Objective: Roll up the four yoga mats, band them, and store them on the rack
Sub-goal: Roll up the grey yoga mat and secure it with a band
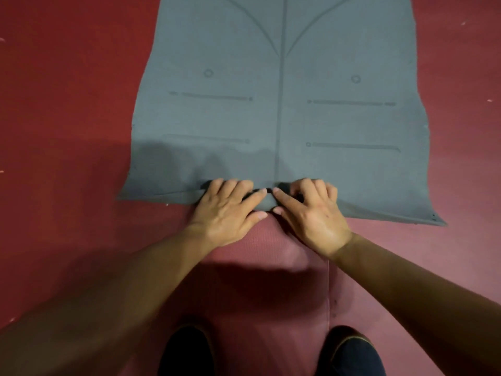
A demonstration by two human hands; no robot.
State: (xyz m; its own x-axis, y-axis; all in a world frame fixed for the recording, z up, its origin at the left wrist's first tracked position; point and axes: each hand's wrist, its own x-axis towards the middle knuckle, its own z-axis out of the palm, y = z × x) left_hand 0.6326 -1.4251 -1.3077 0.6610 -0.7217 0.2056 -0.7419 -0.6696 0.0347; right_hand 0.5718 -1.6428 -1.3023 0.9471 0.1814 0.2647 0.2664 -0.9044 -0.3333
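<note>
Left forearm (122, 280): bare, reaching forward and inward from the lower left corner towards the middle of the view.
Left hand (230, 207): palm down on the near edge of the grey yoga mat (282, 118). Its 4 fingers curl over the top of the edge and the thumb sits at the front of it, so it grasps the mat's rim.
Mat edge between the hands: raised into a low fold, and the 2 index fingertips nearly meet over it.
Right hand (311, 210): palm down just beside the left one. The index finger points left along the fold, the other fingers are bent onto the mat and the thumb is at the front of the edge, so it also grasps the rim.
Right forearm (420, 280): bare, coming in from the lower right corner.
Grey yoga mat: lies flat and unrolled on the red floor (59, 104), stretching away from the person. It shows a centre line, short bars and 2 small rings.
Pink strip (271, 256): lighter, textured floor covering under the wrists, touching the mat's near edge.
Shoes: 2 dark toes at the bottom edge, left shoe (187, 351) and right shoe (349, 351), on the pink strip.
</note>
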